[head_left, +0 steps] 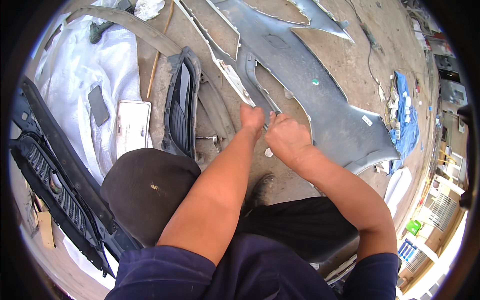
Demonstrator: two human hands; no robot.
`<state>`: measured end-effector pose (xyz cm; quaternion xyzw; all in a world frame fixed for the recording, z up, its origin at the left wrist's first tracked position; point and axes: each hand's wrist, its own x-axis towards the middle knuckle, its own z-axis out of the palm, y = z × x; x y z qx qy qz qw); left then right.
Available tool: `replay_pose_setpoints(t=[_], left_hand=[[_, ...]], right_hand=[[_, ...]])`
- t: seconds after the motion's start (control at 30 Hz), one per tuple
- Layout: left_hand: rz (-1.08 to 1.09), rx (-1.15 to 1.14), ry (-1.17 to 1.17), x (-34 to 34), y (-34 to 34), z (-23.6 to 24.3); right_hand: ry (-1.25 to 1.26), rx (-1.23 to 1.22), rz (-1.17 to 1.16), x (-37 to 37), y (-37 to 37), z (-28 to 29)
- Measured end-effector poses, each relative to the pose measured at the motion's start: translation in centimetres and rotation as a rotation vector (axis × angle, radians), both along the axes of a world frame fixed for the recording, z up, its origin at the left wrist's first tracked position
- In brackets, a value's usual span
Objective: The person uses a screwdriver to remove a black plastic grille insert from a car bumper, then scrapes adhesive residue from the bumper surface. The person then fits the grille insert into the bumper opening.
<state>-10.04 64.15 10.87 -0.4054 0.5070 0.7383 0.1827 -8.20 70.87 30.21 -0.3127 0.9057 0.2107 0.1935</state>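
Note:
Close together in front of me, both hands are closed on a long, narrow car trim strip (231, 80), grey with a pale edge. Its near end runs into my left hand (252, 119), whose fingers wrap round it. Just right of that, my right hand (289, 136) grips the strip's darker side, thumb on top; the part inside the fingers is hidden. Beside and beyond the hands, a large grey car body panel (325, 112) with curved cut-outs lies on the ground. A black vent trim piece (181, 107) stands left of my left forearm.
On the left, a white woven sheet (117, 65) carries a phone (98, 105) and a framed rectangular plate (133, 127). A black grille assembly (55, 185) lies at far left. A thin stick (154, 70) and curved grey trim (137, 27) lie beyond. Blue plastic (409, 122) is at right.

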Motion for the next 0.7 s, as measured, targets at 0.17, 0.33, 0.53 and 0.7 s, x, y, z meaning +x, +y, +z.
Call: replay_pose_setpoints(t=[0.17,0.33,0.53,0.7], left_hand=[[0.013,0.033,0.027,-0.1,-0.2,0.2],[0.069,0.003,0.028,0.1,0.1,-0.3],[0.107,0.105,0.065,0.3,-0.1,-0.1],[0.073,0.087,0.029,0.3,-0.2,0.3]], right_hand=[[-0.05,-0.097,-0.119,-0.9,-0.6,1.1],[-0.122,-0.198,-0.332,-3.8,0.5,5.7],[-0.087,-0.171,-0.335,-5.0,0.7,6.7],[-0.046,-0.126,-0.315,-4.8,0.3,5.7]])
